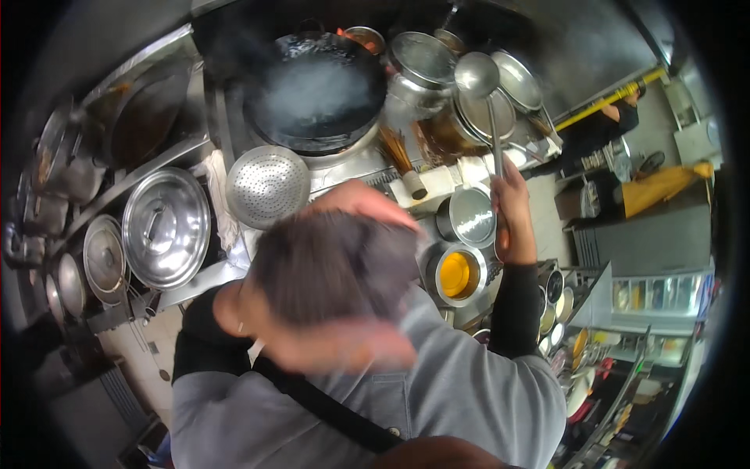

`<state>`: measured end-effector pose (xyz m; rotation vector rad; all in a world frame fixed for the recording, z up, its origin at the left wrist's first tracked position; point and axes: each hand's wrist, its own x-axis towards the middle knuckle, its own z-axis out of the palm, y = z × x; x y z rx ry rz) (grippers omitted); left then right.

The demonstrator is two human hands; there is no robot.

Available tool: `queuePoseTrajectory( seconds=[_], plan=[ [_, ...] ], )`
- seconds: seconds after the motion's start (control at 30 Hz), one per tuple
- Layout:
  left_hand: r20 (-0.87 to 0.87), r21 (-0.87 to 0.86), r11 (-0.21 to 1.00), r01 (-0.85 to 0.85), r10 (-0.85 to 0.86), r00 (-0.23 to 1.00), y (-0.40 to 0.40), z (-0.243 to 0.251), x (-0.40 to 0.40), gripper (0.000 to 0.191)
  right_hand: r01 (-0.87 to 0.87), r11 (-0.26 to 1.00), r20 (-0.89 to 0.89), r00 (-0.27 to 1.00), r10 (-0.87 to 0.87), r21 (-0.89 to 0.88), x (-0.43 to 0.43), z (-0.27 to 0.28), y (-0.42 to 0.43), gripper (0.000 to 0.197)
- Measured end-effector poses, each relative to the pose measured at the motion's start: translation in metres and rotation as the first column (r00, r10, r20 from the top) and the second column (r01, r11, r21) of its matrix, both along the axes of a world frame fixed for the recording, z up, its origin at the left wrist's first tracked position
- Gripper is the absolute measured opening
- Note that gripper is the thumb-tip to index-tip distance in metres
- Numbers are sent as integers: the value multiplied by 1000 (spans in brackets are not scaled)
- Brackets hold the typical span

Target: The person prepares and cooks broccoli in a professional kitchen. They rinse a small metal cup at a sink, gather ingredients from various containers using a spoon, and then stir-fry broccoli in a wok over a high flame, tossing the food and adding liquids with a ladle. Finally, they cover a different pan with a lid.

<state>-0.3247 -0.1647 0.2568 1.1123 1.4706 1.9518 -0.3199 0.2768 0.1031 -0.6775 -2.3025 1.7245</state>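
Observation:
My right hand grips the handle of a steel ladle, whose bowl is raised over the pots at the back. Close to the camera and blurred, my left hand is wrapped around a dark thing, apparently a folded cloth. It hides part of the counter behind it. Beyond my left hand a large black wok gives off steam or smoke on the stove. A round perforated steel strainer lies in front of the wok. To its right is a bamboo wok brush.
Lidded pots crowd the stove's back right. A pot of yellow liquid stands beside another steel pot near my right forearm. A large steel lid lies left. Another person stands at the far right beside a yellow pipe.

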Motion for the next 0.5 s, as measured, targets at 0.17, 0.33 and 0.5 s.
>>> queuePoseTrajectory(
  seconds=[0.17,0.33,0.5],
  plan=[
    [-201,0,927,375,-367,908,-28,34,-44,59,-76,717,170,984,-60,693,-156,-45,36,53],
    [-68,5,890,456,-455,888,-43,28,-60,66,-165,956,151,980,130,243,-253,-89,1,30],
    [440,186,972,142,-212,873,-82,-3,-52,74,6,170,13,999,39,-985,-336,-116,14,20]
  ],
)
